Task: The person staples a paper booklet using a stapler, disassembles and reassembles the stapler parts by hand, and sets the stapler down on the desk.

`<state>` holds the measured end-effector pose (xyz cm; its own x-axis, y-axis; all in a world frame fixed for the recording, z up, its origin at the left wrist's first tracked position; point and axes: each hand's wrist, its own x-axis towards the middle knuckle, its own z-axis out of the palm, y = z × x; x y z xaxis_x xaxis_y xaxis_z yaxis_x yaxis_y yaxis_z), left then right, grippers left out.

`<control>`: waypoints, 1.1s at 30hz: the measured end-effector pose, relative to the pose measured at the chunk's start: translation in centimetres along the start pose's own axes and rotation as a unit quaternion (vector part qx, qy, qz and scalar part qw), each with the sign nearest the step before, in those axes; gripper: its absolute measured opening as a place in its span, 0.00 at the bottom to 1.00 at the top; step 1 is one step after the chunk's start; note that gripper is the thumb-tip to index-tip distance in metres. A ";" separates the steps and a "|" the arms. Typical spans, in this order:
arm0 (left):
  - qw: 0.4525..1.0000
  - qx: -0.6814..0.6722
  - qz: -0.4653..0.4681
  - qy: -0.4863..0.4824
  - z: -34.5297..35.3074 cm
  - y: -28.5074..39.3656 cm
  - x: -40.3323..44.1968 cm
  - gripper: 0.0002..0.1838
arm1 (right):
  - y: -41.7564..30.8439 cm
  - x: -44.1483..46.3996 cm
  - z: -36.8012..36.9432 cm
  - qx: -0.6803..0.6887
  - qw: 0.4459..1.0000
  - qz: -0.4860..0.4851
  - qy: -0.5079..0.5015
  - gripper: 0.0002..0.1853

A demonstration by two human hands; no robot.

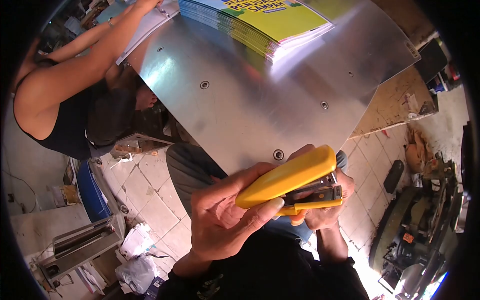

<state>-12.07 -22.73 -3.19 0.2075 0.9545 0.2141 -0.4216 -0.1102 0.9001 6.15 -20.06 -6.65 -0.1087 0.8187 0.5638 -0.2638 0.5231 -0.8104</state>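
Observation:
Just past the near edge of the metal table, above my lap, a yellow stapler (290, 176) is held between both hands. My left hand (225, 220) grips its rear end, thumb along the lower side. From the right, my right hand (332, 205) is closed around the front end, with part of its fingers hidden behind the stapler. A gap shows between the yellow top cover and the dark metal parts inside. At the far side of the table lies a tall stack of printed booklets (280, 25) with green and yellow covers.
The shiny metal tabletop (240, 110) has several screw holes. Another person (75, 85) sits at the left, an arm stretched over papers (150, 25). A dark machine (425, 235) stands on the tiled floor at right. A plastic bag (137, 272) lies at lower left.

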 end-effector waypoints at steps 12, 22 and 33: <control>0.894 0.384 0.224 -0.054 -1.1 -0.3 0.5 0.23 | -1.3 1.0 -0.1 -0.058 0.998 0.004 0.035 0.16; 0.952 0.275 0.132 -0.001 -0.6 0.0 0.2 0.35 | -3.0 2.0 -0.2 -0.124 0.992 -0.008 -0.034 0.15; 0.980 0.153 0.110 0.063 -0.1 -0.5 0.5 0.38 | -4.0 1.6 0.7 -0.061 0.994 0.086 -0.006 0.15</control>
<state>-11.87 -22.20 -3.55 0.0231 0.9228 0.3847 -0.1563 -0.3767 0.9130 6.33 -21.01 -2.33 -0.1542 0.8961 0.4161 -0.1214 0.4008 -0.9081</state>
